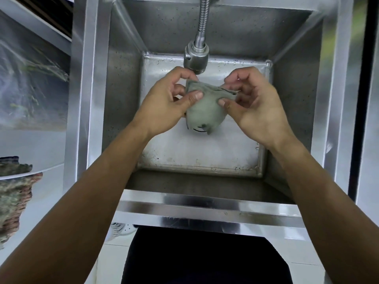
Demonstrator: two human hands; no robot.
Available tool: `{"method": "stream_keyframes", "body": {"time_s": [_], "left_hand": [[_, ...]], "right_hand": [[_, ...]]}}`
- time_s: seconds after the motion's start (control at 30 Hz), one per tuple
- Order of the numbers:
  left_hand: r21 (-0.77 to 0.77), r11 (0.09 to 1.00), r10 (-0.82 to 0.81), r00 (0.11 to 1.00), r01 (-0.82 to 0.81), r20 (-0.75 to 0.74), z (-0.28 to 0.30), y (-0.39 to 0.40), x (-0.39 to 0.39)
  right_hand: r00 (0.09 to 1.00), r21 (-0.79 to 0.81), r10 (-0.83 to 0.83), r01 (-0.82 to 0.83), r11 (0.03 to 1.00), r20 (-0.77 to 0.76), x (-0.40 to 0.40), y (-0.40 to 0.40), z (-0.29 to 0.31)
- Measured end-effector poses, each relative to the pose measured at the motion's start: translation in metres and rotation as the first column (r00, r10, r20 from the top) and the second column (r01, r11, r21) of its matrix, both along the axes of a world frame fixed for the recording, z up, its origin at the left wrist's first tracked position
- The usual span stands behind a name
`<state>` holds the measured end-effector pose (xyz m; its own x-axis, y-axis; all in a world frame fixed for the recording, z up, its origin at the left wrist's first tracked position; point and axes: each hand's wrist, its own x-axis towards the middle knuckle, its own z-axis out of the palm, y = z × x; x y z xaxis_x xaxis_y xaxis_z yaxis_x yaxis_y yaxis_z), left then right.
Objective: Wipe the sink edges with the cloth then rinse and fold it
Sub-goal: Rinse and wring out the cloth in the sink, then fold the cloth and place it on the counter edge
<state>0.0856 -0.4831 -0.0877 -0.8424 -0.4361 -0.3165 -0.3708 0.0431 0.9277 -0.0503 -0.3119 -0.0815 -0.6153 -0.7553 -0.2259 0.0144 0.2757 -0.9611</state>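
Fingers (198, 96) on cloth (205, 111), folded edge crosswise.

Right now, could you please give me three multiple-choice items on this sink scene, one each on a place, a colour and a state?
1. Where is the cloth?
A. On the sink's front edge
B. Held over the basin, below the faucet head
C. On the floor

2. What colour is the cloth?
A. Grey-green
B. Red
C. Yellow

3. How is the cloth held?
A. By one hand only
B. Pinched by both hands
C. Untouched

Answers:
1 B, it hangs under the faucet head inside the sink.
2 A, its fabric is muted grey-green.
3 B, the left hand and right hand each pinch it.
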Motion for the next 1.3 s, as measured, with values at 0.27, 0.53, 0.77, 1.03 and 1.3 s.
{"method": "stream_keyframes", "body": {"time_s": [0.27,0.53,0.77,1.03,1.3], "left_hand": [[-0.099,0.991,-0.106,0.986,0.093,-0.132,0.03,0.014,0.022],[-0.136,0.961,-0.253,0.964,0.24,-0.087,0.072,0.031,0.03],[-0.214,0.869,-0.484,0.855,0.446,-0.185,0.149,0.094,0.015],[-0.341,0.685,-0.724,0.654,0.644,-0.219,0.194,0.24,-0.002],[-0.265,0.617,-0.786,0.595,0.741,-0.168,0.17,0.388,0.01]], "right_hand": [[0.995,-0.069,-0.097,0.096,0.993,-0.006,0.018,0.015,0.037],[0.962,-0.022,-0.242,0.241,0.97,-0.126,0.065,0.056,0.089],[0.818,-0.075,-0.432,0.439,0.895,-0.379,0.108,0.138,0.162],[0.615,0.055,-0.558,0.698,0.714,-0.557,0.145,0.286,0.212],[0.604,0.165,-0.593,0.761,0.627,-0.533,0.169,0.432,0.206]]}}
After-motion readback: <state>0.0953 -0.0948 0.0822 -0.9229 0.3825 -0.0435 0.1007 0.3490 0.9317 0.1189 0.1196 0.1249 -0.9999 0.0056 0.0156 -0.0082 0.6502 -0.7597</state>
